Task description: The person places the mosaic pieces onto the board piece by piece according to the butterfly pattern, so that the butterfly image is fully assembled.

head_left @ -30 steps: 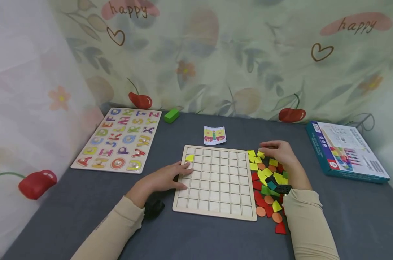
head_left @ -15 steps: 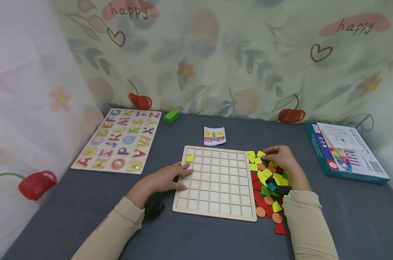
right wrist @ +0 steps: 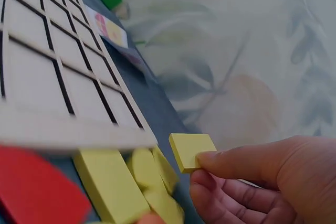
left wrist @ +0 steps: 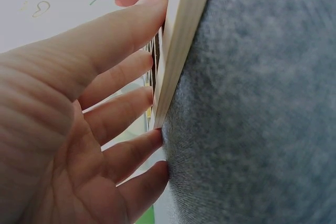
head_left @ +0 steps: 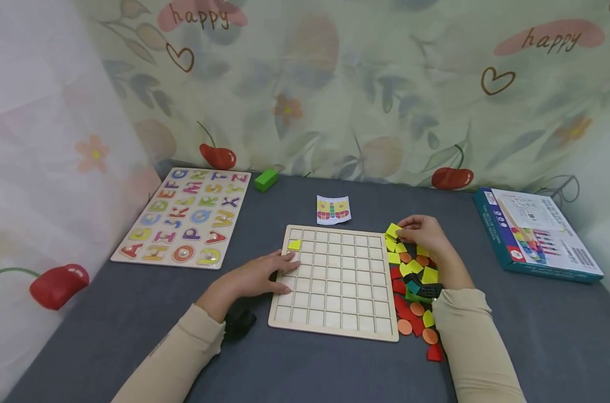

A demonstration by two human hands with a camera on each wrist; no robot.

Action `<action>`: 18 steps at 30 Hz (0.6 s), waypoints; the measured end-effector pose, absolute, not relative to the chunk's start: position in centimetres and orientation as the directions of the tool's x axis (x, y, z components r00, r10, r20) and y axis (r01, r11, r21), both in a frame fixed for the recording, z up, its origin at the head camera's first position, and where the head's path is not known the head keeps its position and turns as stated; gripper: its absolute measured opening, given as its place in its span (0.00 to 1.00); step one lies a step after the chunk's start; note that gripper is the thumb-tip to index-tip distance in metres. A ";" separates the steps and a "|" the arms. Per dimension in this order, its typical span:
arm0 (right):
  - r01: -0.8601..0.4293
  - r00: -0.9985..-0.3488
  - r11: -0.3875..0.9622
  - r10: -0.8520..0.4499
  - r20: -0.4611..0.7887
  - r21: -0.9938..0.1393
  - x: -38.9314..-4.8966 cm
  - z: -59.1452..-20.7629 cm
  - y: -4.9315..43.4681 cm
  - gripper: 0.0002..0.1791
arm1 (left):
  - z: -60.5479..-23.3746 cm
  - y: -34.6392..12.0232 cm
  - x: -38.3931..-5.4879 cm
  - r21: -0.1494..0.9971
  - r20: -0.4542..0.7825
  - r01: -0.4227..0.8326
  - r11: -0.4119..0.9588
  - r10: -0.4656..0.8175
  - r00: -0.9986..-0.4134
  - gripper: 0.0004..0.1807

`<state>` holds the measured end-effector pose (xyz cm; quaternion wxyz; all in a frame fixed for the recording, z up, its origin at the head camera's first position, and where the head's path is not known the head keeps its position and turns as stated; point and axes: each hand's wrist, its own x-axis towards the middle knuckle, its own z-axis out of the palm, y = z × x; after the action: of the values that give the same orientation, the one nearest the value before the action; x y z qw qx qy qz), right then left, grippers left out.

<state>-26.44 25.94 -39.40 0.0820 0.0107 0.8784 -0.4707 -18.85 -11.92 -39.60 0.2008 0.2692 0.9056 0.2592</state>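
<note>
In the right wrist view, my right hand [right wrist: 262, 177] pinches a yellow square tile [right wrist: 191, 148] between thumb and curled fingers. The head view has that right hand [head_left: 428, 235] over the far end of a heap of loose tiles, beside the board's far right corner. My left hand [head_left: 256, 274] rests on the left edge of the wooden grid board [head_left: 335, 280], its fingers spread and fairly straight. One yellow tile [head_left: 294, 244] sits in the leftmost column, in the second row from the far edge. In the left wrist view the fingertips of the left hand [left wrist: 89, 114] touch the board's rim [left wrist: 176, 51].
Red, orange, green and yellow tiles [head_left: 404, 326] lie along the board's right side. Behind the board is a butterfly pattern card [head_left: 333, 210]. An alphabet puzzle board [head_left: 184, 218] and a green block [head_left: 266, 179] stand at the left, a flat box [head_left: 541, 232] at the right.
My right hand has taken a yellow tile from the heap and lifted it, moving slightly away from me and to the left. My left hand has stayed on the board.
</note>
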 end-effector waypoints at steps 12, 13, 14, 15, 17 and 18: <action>0.090 -0.969 0.521 -0.151 -0.196 -0.849 -28.0 -39.1 19.4 0.14 | -39.5 -11.8 -18.8 0.586 -0.229 0.371 0.720 0.586 -0.777 0.34; 0.085 -0.966 0.508 -0.169 -0.196 -0.857 -28.0 -39.0 18.9 0.14 | -39.5 -11.8 -18.8 0.586 -0.228 0.373 0.720 0.588 -0.776 0.34; 0.079 -0.963 0.495 -0.187 -0.195 -0.865 -28.0 -39.0 18.4 0.14 | -39.5 -11.8 -18.8 0.585 -0.228 0.372 0.721 0.586 -0.777 0.34; 0.073 -0.959 0.484 -0.207 -0.195 -0.872 -27.9 -39.0 17.9 0.13 | -39.6 -11.8 -18.8 0.584 -0.227 0.373 0.722 0.586 -0.778 0.34; 0.068 -0.951 0.461 -0.238 -0.197 -0.885 -27.8 -38.9 16.8 0.12 | -39.6 -11.8 -18.8 0.584 -0.228 0.372 0.722 0.585 -0.778 0.34; 0.066 -0.947 0.450 -0.253 -0.198 -0.891 -27.8 -38.9 16.3 0.11 | -39.6 -11.8 -18.9 0.585 -0.227 0.374 0.720 0.588 -0.776 0.34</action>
<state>-27.77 16.25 -38.95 0.1530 -0.0560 0.8376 -0.5214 -18.85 -11.82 -39.61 0.2029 0.2658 0.9049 0.2635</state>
